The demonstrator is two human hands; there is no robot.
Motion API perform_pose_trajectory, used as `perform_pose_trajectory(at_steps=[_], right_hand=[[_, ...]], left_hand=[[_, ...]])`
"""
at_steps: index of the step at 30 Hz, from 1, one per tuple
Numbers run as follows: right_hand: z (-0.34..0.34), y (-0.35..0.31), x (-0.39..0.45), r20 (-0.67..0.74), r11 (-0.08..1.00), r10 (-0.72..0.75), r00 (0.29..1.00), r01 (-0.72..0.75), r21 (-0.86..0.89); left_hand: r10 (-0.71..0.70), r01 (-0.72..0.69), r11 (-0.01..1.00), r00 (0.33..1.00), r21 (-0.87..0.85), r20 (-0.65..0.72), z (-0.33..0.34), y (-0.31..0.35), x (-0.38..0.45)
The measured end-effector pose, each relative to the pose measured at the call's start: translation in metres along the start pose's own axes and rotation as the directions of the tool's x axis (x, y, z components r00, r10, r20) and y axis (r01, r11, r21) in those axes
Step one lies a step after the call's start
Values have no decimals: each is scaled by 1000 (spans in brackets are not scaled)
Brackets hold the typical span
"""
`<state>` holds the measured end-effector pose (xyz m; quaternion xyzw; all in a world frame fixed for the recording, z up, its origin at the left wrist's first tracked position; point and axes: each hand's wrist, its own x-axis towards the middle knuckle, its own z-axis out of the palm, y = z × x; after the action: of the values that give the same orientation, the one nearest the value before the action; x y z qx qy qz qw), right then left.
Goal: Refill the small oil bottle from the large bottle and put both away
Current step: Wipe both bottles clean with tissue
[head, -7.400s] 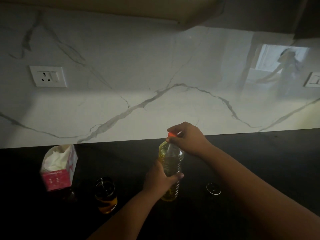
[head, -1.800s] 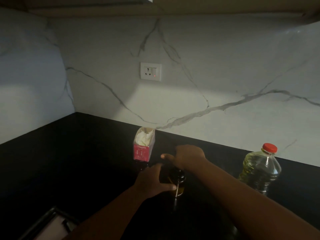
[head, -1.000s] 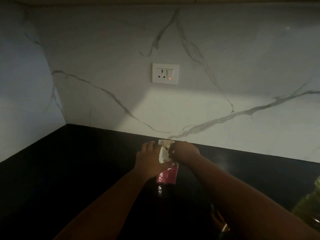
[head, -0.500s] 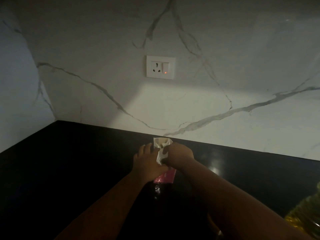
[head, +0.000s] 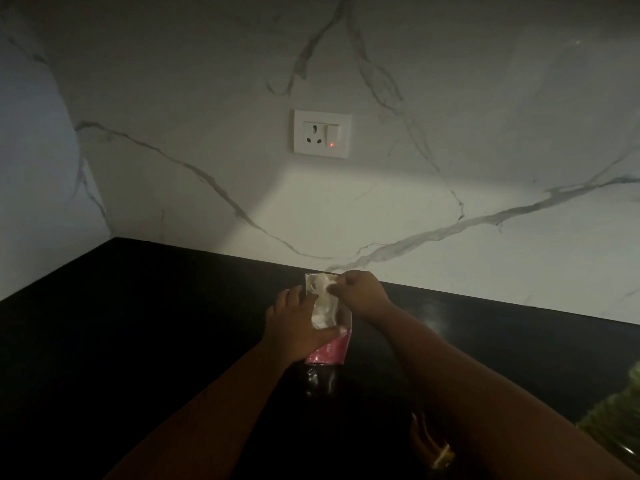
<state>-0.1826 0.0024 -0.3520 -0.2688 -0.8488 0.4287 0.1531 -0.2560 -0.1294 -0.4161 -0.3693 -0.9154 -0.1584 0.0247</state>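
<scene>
My left hand (head: 297, 326) grips the left side of a pink tissue box (head: 329, 350) standing on the black counter (head: 138, 323). My right hand (head: 358, 289) pinches a white tissue (head: 322, 303) at the box's open top. The small oil bottle (head: 429, 443) shows only as a dark glass shape with amber oil, mostly hidden under my right forearm. A sliver of the large oil bottle (head: 620, 422), yellow-green, pokes in at the right edge.
A white marble backsplash (head: 450, 168) rises behind the counter, with a wall socket (head: 322, 134) showing a red light. A side wall (head: 34, 168) closes the corner at the left. The scene is dim.
Since about two seconds ago both hands left the small oil bottle and went to the tissue box. In the last half second my right hand has drawn the tissue a little further out.
</scene>
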Motion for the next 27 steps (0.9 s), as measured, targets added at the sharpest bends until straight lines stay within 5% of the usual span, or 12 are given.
perform_pose_trajectory(at_steps=[4,8,13,16,19,27], right_hand=[[-11,-2,-4,21,928,139,990,-138,346],[-12,1,-8,62,882,190,980,-198,427],[-9,7,-12,-34,949,139,990,-123,289],[-11,8,-9,-1,997,-9,1000,9,-77],[-12,5,-10,89,923,-21,996,54,-381],[-3,7,-14,13,777,-116,993,99,-621]], left_hand=[[17,-18,999,999,35,32,2,0,3],[22,-23,999,999,48,23,2,-2,6],[46,-45,998,999,50,-9,2,-4,6],[71,-70,996,997,63,-12,3,-7,7],[81,-82,995,996,64,24,2,-7,8],[90,-93,994,995,53,54,0,-6,10]])
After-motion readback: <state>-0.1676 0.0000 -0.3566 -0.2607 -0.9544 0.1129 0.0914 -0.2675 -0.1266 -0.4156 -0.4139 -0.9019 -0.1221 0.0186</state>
